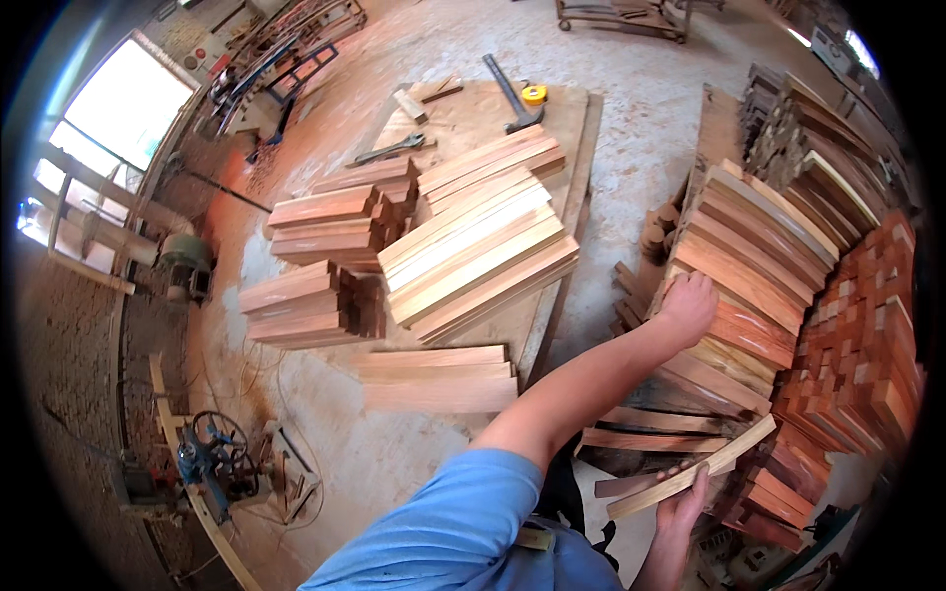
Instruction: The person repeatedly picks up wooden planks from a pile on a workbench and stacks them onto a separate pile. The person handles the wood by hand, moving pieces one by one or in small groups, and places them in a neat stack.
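One pale strip [732, 448] could tip or slip, since the right hand [682, 509], closed on it near mid-length, leaves both ends free; a knock could unsettle the plank stack [744, 281]. The strip slants across that grip by the stack's near end; the left hand [690, 303] curls at its left edge, hold unclear.

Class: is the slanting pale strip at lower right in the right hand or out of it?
In: the right hand overlaps and grips the slanting pale strip near its middle.

held strip [727, 449]: smooth wood | sleeve [434, 512]: matt cloth | wall [79, 355]: rough brick
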A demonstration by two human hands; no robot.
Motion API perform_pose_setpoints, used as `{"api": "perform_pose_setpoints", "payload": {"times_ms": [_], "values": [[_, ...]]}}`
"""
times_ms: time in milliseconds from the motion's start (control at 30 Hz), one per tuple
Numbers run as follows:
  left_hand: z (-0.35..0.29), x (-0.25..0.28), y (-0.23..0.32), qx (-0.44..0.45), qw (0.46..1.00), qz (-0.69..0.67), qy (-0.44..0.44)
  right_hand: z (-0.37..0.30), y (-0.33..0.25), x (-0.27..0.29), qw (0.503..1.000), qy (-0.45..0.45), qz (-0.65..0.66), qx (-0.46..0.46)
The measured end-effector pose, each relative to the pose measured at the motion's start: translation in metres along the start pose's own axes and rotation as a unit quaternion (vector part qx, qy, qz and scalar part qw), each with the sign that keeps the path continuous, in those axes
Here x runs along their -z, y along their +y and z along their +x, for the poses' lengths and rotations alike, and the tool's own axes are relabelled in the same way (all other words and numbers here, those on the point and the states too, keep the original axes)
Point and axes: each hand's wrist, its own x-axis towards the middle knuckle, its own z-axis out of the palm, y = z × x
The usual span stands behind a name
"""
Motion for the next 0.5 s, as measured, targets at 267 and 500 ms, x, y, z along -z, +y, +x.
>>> {"api": "perform_pose_setpoints", "payload": {"times_ms": [267,500], "values": [[-0.042,0.029,-0.009,-0.003,0.991,-0.129,-0.039,-0.010,0.006,-0.005,1.000,-0.010,-0.007,0.028],[-0.139,0.114,-0.104,0.078,0.956,-0.274,-0.070,-0.017,0.025,-0.028,0.997,-0.001,-0.046,0.054]]}}
